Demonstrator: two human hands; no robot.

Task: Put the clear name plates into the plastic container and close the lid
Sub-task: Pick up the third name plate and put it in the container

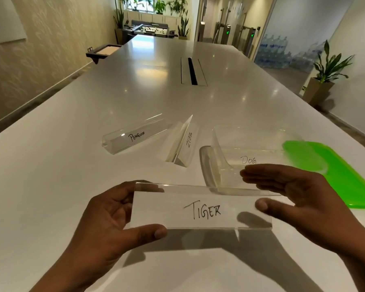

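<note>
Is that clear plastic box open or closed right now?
Open: the green lid lies flat on the table beside the container, not on it.

TIGER plate (200, 209) (clear) near open container (217, 145)

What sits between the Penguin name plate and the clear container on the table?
In the head view, the Zebra name plate stands between the Penguin name plate and the container.
</note>
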